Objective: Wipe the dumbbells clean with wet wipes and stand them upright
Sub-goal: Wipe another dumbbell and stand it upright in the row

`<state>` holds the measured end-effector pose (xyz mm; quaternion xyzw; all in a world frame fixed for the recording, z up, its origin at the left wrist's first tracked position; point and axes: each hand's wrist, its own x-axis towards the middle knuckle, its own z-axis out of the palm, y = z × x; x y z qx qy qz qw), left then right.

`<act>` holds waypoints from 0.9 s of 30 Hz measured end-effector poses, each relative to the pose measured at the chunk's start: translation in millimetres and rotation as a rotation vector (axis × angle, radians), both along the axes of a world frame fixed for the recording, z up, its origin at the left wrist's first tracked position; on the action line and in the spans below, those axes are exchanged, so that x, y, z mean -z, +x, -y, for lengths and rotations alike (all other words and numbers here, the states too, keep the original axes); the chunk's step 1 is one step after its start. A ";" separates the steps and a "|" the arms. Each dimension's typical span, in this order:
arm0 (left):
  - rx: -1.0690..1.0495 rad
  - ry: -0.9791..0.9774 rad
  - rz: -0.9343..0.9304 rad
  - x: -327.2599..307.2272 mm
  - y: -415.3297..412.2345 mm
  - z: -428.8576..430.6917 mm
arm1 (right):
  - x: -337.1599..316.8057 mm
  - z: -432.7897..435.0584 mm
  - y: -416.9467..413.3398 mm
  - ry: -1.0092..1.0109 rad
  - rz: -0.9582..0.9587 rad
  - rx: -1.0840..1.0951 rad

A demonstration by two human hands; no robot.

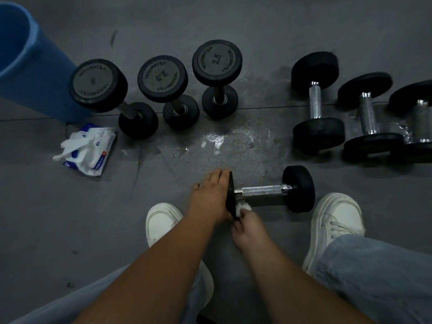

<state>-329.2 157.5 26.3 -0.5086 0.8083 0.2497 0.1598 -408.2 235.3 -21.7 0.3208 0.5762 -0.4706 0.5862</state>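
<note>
Small dumbbell (268, 190) lies on its side on the grey floor (70, 218), chrome handle running left to right. Left hand (210, 197) lies against the outer face of its left head, fingers (221, 176) fairly straight and pressed to the disc, reaching its top edge. Right hand (245, 226) has fingers curled round a bunched wet wipe (242, 208), held to the inner side of that same head, just below the handle. White shoes flank the dumbbell: one (161, 220) left of it, one (336, 220) right. Just beyond the dumbbell, a wet patch (233, 136) shines on the floor. Farther beyond and to its left, three dumbbells stand upright in a row (98, 85) (162, 78) (217, 61). Beyond and to its right, three more lie flat side by side (315, 101) (368, 113) (418, 118). Well left of it: an open wipe pack (93, 148), sheets spilling out, and past that a blue bin (35, 66).
</note>
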 end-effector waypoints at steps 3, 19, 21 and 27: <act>-0.017 -0.036 -0.029 1.1 0.1 -5.5 | -1.6 18.6 8.5 -0.033 -0.014 -0.023; -0.037 -0.028 -0.034 3.5 0.0 -7.9 | -27.0 19.9 4.3 -0.070 -0.033 -0.055; -0.028 -0.019 -0.028 3.6 -0.2 -5.6 | -32.9 10.4 1.7 -0.099 -0.163 -0.111; -0.030 0.000 -0.018 2.9 0.2 -6.4 | -23.7 8.6 -41.4 -0.203 -1.580 -1.256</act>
